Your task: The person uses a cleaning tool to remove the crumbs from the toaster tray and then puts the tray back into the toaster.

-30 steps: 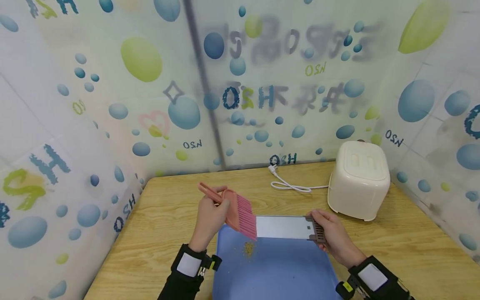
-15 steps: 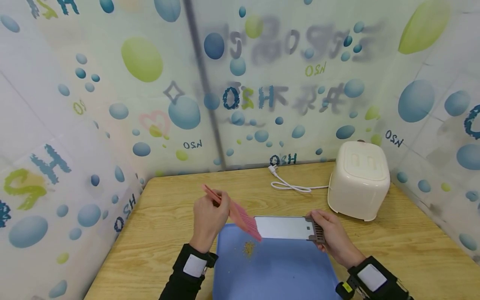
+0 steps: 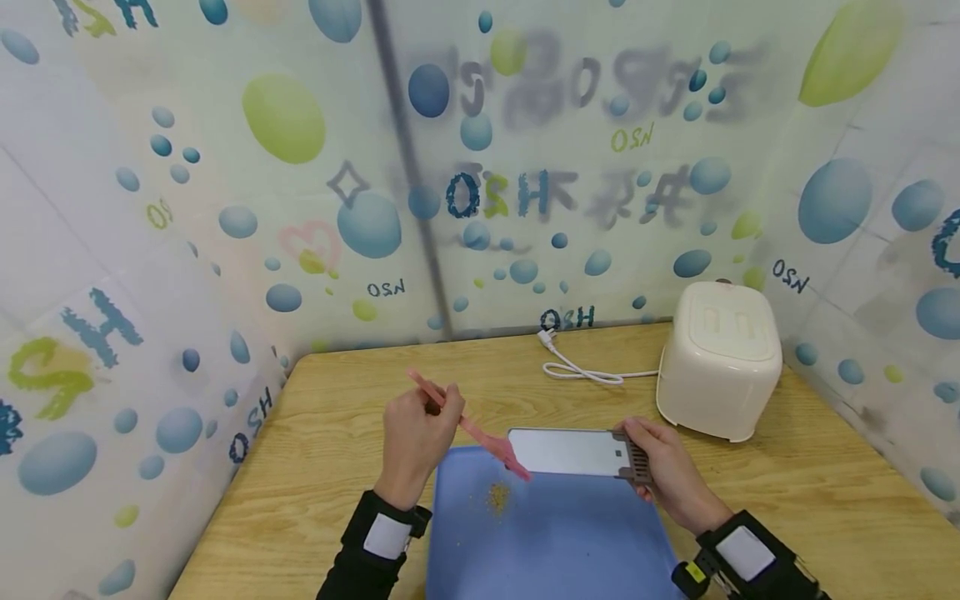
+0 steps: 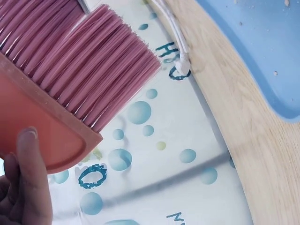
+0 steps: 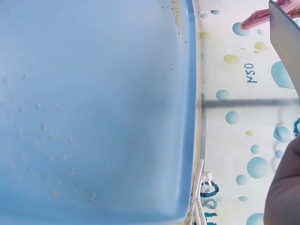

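Note:
My left hand [image 3: 416, 442] grips a pink brush [image 3: 489, 440] by its handle, head angled down to the right. Its pink bristles [image 4: 105, 65] fill the upper left of the left wrist view. At the far end of a flat metal crumb tray [image 3: 566, 452], the bristles overlap its left edge. My right hand [image 3: 671, 467] holds that crumb tray by its brown slotted end, over the back part of a blue tray [image 3: 570, 542]. A small heap of tan crumbs [image 3: 498, 497] lies in the blue tray's back left corner; finer specks are scattered across it in the right wrist view.
A cream toaster [image 3: 720, 358] stands at the back right of the wooden table [image 3: 300, 492]. Its white cord [image 3: 588, 372] lies looped on the table to its left. Patterned curtains [image 3: 300, 208] enclose the back and sides.
My left hand has turned the brush from broad side to nearly edge-on and shifted its bristles slightly right along the crumb tray. The crumb tray's left end has tilted up slightly.

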Demonstrator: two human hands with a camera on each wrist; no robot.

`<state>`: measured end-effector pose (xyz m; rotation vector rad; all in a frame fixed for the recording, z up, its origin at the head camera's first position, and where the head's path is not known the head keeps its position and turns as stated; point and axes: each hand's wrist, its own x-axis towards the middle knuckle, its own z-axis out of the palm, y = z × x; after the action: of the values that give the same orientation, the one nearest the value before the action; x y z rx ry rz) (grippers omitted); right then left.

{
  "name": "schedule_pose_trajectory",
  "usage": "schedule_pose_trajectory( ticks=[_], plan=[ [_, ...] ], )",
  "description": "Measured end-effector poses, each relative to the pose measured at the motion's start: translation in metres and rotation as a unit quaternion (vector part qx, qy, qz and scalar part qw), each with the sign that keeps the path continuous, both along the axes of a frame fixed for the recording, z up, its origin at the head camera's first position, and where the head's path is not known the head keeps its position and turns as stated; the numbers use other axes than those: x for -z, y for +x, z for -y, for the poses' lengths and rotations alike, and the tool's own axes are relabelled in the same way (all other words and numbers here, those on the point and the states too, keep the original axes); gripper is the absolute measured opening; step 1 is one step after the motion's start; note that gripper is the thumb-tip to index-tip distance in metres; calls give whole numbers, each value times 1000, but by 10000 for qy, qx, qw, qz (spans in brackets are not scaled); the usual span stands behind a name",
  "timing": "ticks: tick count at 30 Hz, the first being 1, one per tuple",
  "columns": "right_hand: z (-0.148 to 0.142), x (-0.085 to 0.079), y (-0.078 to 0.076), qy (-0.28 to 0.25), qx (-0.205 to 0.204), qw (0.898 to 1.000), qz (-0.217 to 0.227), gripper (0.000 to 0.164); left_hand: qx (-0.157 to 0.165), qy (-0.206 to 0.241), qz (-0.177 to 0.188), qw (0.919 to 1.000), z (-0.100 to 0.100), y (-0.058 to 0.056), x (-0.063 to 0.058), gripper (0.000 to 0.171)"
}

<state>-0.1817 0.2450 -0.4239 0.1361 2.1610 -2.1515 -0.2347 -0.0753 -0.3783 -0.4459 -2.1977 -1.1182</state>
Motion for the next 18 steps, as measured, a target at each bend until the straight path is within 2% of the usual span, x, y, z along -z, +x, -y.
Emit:
schedule_pose_trajectory(
  ticks=[11,18],
  plan=[
    [-2,1,2,-43,83,9999,49,42,-47,-131,60,9999,0,2,-2,40],
    [2,3,4,-12,76,10000,6,42,-85,133,549,9984,1,6,-1,42]
  ],
)
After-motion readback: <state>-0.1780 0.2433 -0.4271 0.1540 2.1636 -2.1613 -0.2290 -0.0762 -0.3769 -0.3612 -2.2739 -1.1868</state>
